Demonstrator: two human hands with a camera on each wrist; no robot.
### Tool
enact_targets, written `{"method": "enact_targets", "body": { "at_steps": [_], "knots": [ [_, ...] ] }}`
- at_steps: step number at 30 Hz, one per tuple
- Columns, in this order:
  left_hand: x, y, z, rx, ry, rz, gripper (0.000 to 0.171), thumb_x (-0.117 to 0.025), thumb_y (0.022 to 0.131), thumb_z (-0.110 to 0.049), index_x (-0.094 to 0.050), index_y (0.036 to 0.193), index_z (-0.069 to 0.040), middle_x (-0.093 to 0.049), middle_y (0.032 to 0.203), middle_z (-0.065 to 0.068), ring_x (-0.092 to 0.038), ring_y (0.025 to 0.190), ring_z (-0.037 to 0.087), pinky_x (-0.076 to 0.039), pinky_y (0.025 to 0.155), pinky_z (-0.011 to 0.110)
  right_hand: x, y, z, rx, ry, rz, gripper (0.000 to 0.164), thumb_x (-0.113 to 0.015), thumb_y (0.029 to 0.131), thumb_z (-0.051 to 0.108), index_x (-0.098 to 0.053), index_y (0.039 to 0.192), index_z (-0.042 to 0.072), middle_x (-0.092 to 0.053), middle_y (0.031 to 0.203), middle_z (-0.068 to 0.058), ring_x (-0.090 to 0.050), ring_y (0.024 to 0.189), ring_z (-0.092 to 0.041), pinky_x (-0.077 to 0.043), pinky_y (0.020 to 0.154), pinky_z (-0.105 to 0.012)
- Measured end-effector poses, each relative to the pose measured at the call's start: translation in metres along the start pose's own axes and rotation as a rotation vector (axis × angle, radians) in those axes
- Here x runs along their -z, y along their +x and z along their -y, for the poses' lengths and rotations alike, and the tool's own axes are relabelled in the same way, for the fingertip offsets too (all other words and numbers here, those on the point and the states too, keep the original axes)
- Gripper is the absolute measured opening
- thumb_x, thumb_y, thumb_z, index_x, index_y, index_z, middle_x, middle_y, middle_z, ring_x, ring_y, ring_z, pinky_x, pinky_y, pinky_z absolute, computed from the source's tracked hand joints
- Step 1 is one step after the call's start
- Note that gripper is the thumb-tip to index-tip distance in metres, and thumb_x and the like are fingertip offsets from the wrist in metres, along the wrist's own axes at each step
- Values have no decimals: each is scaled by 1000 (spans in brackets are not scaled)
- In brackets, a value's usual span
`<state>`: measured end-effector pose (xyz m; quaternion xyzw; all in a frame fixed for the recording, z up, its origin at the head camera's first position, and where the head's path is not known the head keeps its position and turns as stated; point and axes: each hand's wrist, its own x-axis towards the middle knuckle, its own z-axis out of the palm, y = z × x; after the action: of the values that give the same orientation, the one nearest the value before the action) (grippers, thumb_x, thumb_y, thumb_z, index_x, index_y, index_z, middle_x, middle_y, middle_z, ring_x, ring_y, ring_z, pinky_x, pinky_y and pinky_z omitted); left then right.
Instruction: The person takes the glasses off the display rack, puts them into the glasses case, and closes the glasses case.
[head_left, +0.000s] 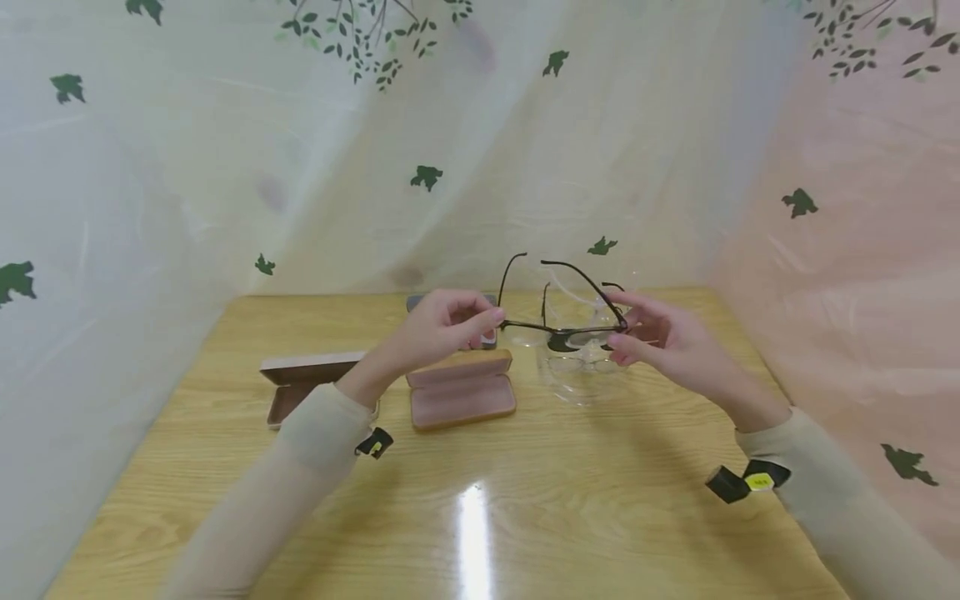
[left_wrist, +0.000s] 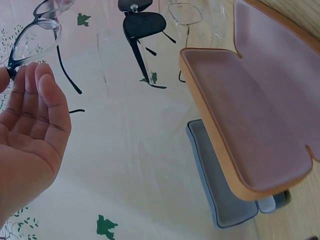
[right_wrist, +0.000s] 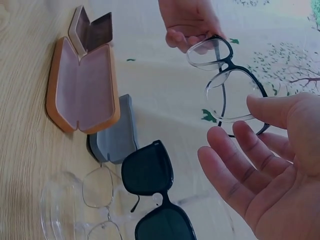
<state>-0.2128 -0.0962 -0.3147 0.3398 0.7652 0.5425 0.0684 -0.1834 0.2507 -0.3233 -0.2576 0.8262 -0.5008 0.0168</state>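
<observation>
Both hands hold up a pair of eyeglasses [right_wrist: 230, 64] with a black upper rim and clear lower rims. In the head view, the left hand [head_left: 450, 321] pinches the left corner of the frame between thumb and fingers. At the opposite corner the right hand [head_left: 667, 337] grips by the hinge, thumb in front. The temples are unfolded and point away toward the back wall. Behind and below the eyeglasses, dark sunglasses [right_wrist: 147, 170] and thin-rimmed glasses [right_wrist: 111, 226] sit on a clear display stand [right_wrist: 46, 205], partly covered in the head view.
An orange-edged glasses case [head_left: 461, 404] with pink lining lies open on the wooden table [head_left: 570, 492]. To its left is an open brown-lined case [head_left: 311, 367], partly behind the left forearm. A blue-grey case [left_wrist: 225, 180] stands farther back. Printed fabric hangs behind and at both sides.
</observation>
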Motion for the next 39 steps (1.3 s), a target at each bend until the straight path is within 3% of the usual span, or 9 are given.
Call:
{"method": "enact_targets", "body": {
  "at_steps": [4,9,15,18,25,29,34,39],
  "knots": [
    [7,-9,3,-4,19,1,21,-60,104,-23,-72,97,-7,-68,85,12,-61,70,29,-59,68,45,-7,6,-1,11,10,18,58,-68,99,9,-45,152,9,-62,96,-17,-73,81,-26,-62,72,-39],
    [14,-18,8,13,16,11,22,-59,105,-22,-71,98,-4,-67,89,19,-61,72,33,-58,68,46,-17,11,-4,48,63,63,56,-67,98,4,-46,150,5,-64,95,-20,-72,80,-31,-62,72,-41],
    [19,-26,13,28,36,3,22,-58,105,-21,-70,95,-5,-66,86,16,-62,71,32,-58,66,38,-30,13,-9,68,52,87,50,-68,97,4,-53,145,6,-65,92,-15,-72,78,-24,-62,72,-40],
    [22,-31,16,42,39,-4,23,-59,105,-22,-70,94,-5,-66,86,15,-62,71,28,-58,65,39,-37,14,-9,54,58,103,49,-68,98,6,-54,145,7,-64,94,-15,-72,79,-25,-62,73,-39],
    [28,-47,21,47,30,2,20,-59,105,-21,-72,96,-9,-67,86,12,-61,71,34,-54,61,33,-48,23,-10,84,105,149,47,-67,98,4,-55,144,3,-61,91,-16,-72,78,-30,-62,73,-41],
    [29,-55,27,95,32,-3,22,-60,105,-26,-72,96,-9,-68,90,18,-61,71,26,-53,60,30,-54,24,-12,82,119,164,42,-67,98,3,-58,139,-1,-61,92,-17,-71,78,-30,-62,72,-42],
    [28,-59,33,113,8,5,22,-60,105,-25,-71,99,-7,-67,93,22,-61,72,27,-55,62,31,-58,25,-16,76,134,174,39,-67,98,3,-59,136,-3,-66,96,-18,-72,78,-27,-62,72,-41],
    [27,-60,35,122,-12,11,23,-59,105,-26,-71,99,-7,-67,91,15,-60,71,26,-56,63,33,-59,27,-19,52,179,201,40,-64,100,4,-57,138,-5,-72,103,-16,-73,87,-27,-61,77,-44]
  ]
}}
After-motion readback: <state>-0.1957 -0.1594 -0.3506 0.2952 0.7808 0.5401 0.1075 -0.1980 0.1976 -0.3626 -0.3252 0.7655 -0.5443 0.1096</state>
